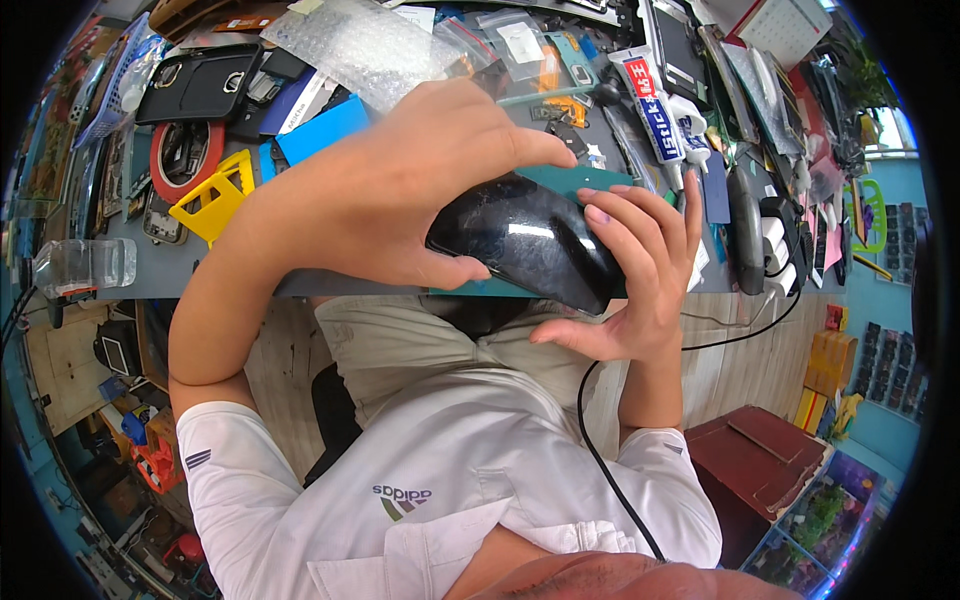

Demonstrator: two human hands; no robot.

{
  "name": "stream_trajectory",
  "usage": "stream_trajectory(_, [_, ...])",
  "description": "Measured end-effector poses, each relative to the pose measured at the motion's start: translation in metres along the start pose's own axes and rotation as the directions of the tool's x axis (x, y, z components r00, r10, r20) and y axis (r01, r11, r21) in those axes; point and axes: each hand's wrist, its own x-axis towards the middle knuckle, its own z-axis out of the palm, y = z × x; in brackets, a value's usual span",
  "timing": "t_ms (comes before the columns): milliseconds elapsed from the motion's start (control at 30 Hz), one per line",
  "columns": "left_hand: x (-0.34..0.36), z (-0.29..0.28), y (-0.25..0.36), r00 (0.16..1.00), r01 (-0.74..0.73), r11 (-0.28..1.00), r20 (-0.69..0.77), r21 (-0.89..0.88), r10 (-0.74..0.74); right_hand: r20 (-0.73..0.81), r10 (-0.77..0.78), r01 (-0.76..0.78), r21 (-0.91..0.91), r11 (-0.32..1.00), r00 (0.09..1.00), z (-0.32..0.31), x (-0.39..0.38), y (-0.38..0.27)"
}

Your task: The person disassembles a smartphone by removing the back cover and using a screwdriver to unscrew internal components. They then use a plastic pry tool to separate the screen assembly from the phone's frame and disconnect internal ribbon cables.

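Note:
A glossy black phone (515, 240) lies tilted over a teal mat (555, 178) near the desk's front edge. My left hand (410, 180) grips its left end, with the thumb along the lower edge and the fingers arched over the upper side, partly hiding it. My right hand (640, 270) is open at the phone's right end, its curved fingertips touching the surface and its thumb stretched out below, apart from the phone. A white-and-blue glue tube (648, 110) lies just beyond the right fingers.
Left on the cluttered desk (350, 285) are a yellow stand (215, 205), red tape roll (170, 160), blue box (325, 125) and water container (85, 265). Bubble wrap (350, 45) lies behind. A dark grey device (745, 230), white plugs (775, 250) and cables sit right.

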Motion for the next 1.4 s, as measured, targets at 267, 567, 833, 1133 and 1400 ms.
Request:
stream_trajectory(267, [-0.0002,0.0010,-0.0002,1.000,-0.006,1.000,-0.003,0.005,0.006,0.002,0.005,-0.005,-0.001,1.000,1.000,-0.0006,0.0000,-0.0006])
stream_trajectory(567, [0.0000,0.0002,-0.0003,1.000,-0.013,1.000,-0.001,0.016,0.013,-0.002,0.007,-0.008,-0.006,1.000,1.000,-0.0008,0.0007,-0.0014])
stream_trajectory(833, [-0.0005,0.0012,-0.0018,1.000,-0.018,1.000,0.004,0.013,0.018,-0.064,0.012,-0.010,0.031,0.999,0.998,0.0039,0.0004,-0.0003])
stream_trajectory(1133, [-0.0009,0.0007,-0.0022,1.000,-0.020,1.000,0.007,0.011,0.020,0.004,0.007,-0.007,-0.010,1.000,1.000,-0.0003,0.0005,-0.0011])
stream_trajectory(1400, [-0.0007,0.0005,-0.0028,1.000,-0.022,1.000,0.010,0.008,0.022,0.007,0.010,-0.010,-0.005,1.000,1.000,-0.0003,0.0004,-0.0014])
